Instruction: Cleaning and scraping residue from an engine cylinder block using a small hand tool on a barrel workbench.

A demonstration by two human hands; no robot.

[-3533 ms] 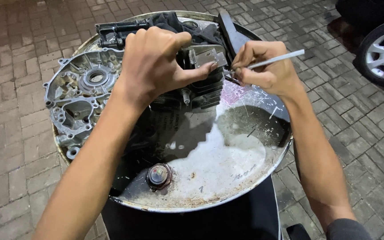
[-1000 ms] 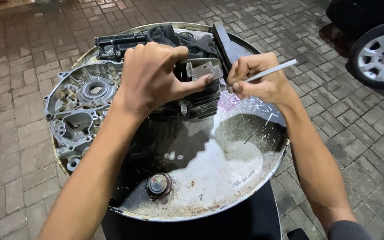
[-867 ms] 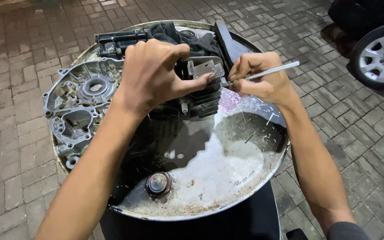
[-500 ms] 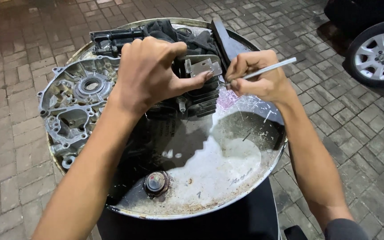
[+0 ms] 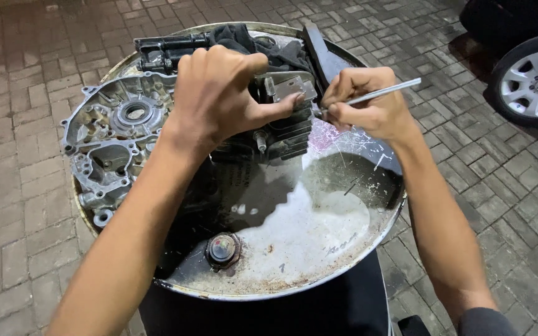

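Observation:
My left hand [image 5: 219,93] rests on top of a dark finned engine cylinder [image 5: 284,134] that sits on the lid of a metal drum [image 5: 319,249]; its thumb presses against the cylinder's grey metal flange [image 5: 284,84]. My right hand [image 5: 368,106] pinches a thin silver rod-like tool [image 5: 384,92], tip pointed at the right side of the cylinder. Most of the cylinder is hidden under my left hand.
A grey aluminium engine crankcase half [image 5: 116,134] lies at the drum's left edge. A dark cloth [image 5: 250,40] and black metal parts [image 5: 169,50] lie at the far rim. A bung cap [image 5: 222,249] sits near me. A car wheel [image 5: 533,78] stands at right on brick paving.
Both hands stay on the cylinder and tool; the tool tip shifts only slightly against the cylinder's side. The view has drifted a little.

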